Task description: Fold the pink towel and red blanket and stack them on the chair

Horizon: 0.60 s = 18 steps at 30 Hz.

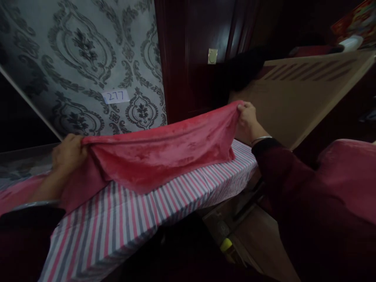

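A soft, pinkish-red velvet cloth (164, 152) is stretched between my two hands over a narrow surface with a striped cover (182, 188). Its upper edge is pulled nearly straight and rises to the right, while the lower part sags onto the stripes. My left hand (69, 154), slightly blurred, is closed around the left end of the edge. More of the same-coloured fabric lies beneath my left forearm. My right hand (247, 114) pinches the upper right corner between thumb and fingers. Whether the cloth is a garment or a plain piece I cannot tell.
Behind the striped surface is a patterned grey wall (85, 51) with a paper label (116, 96) reading 277. A dark red door (202, 31) adjoins it. A large cardboard box (293, 98) stands at the right. Below lies something with a yellow cap (226, 244).
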{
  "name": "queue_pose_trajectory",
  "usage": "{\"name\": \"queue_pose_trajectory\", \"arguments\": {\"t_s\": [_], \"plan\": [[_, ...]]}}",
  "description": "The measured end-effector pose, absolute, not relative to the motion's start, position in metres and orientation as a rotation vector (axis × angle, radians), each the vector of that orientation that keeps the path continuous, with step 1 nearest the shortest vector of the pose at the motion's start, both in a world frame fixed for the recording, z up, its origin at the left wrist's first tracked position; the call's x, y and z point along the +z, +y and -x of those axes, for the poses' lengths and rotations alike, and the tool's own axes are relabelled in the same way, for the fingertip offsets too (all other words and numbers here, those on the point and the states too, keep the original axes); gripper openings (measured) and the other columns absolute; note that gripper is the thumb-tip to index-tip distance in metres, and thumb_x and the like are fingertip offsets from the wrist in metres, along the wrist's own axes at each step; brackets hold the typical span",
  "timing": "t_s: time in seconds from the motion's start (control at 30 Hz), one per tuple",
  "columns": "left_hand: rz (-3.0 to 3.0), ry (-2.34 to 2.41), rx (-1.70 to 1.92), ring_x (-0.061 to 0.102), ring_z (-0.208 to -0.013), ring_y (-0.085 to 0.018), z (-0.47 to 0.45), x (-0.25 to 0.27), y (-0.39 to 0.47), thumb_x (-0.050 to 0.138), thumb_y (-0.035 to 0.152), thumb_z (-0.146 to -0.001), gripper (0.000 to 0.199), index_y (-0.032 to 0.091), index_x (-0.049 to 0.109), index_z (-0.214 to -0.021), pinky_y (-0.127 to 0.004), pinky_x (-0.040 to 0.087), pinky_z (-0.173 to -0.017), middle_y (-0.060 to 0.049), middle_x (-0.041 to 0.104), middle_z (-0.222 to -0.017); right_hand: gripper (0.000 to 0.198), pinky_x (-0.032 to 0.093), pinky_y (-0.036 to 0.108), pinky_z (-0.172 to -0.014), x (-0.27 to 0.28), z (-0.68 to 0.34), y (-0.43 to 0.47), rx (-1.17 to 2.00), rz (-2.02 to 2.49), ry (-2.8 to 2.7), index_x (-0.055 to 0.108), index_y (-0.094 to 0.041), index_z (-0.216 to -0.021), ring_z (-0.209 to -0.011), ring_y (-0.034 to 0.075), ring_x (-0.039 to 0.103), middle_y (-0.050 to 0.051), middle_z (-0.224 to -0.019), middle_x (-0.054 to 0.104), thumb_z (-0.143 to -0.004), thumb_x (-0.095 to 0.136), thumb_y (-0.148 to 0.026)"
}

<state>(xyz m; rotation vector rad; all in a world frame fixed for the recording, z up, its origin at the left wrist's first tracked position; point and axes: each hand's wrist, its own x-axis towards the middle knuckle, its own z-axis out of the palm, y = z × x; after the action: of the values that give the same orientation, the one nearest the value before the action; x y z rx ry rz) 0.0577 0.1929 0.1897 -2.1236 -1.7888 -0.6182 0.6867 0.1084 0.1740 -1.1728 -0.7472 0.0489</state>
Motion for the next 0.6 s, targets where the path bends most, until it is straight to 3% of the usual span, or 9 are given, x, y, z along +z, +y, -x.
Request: {"name": "queue_pose_trajectory", "arguments": {"t_s": [0.17,0.4,0.5,0.6], "plan": [[2.242,-1.707,-0.526,0.06,-0.095,-0.027,-0.041,0.145,0.196,0.037,0.031,-0.092,0.024,0.019,0.057,-0.096,-0.04,0.053,-0.084,-0.011,0.061,-0.105,0.024,0.051,0.028,-0.076,0.077,-0.67,0.067,0.3,1.085,-0.695,0.052,-0.023,-0.082,-0.071,0.014,0.055,-0.005,-0.075,0.057,-0.072,0.072,-0.03],[2.466,-1.622,-0.519,0.065,-0.106,-0.038,-0.017,0.088,0.192,0.035,0.04,-0.081,0.024,0.025,0.051,-0.091,-0.05,0.051,-0.091,-0.019,0.067,-0.108,0.037,0.059,0.04,-0.069,-0.03,-0.638,-0.023,0.61,1.219,-0.699,0.056,-0.025,-0.072,-0.063,0.022,0.063,0.001,-0.064,0.063,-0.056,0.081,-0.046],[2.502,-1.592,-0.577,0.066,-0.104,-0.037,-0.001,0.067,0.195,0.034,0.044,-0.082,0.026,0.027,0.051,-0.093,-0.048,0.052,-0.088,-0.015,0.068,-0.107,0.035,0.061,0.041,-0.072,-0.043,-0.635,-0.044,0.696,1.26,-0.688,0.056,-0.026,-0.073,-0.068,0.025,0.068,0.003,-0.067,0.067,-0.059,0.08,-0.048],[2.461,-1.525,-0.577,0.067,-0.102,-0.031,0.013,0.051,0.203,0.035,0.041,-0.081,0.022,0.029,0.05,-0.091,-0.042,0.053,-0.089,-0.01,0.07,-0.102,0.032,0.061,0.043,-0.078,-0.038,-0.637,-0.049,0.851,1.317,-0.68,0.061,-0.025,-0.08,-0.082,0.028,0.073,0.008,-0.076,0.072,-0.075,0.068,-0.056]]}}
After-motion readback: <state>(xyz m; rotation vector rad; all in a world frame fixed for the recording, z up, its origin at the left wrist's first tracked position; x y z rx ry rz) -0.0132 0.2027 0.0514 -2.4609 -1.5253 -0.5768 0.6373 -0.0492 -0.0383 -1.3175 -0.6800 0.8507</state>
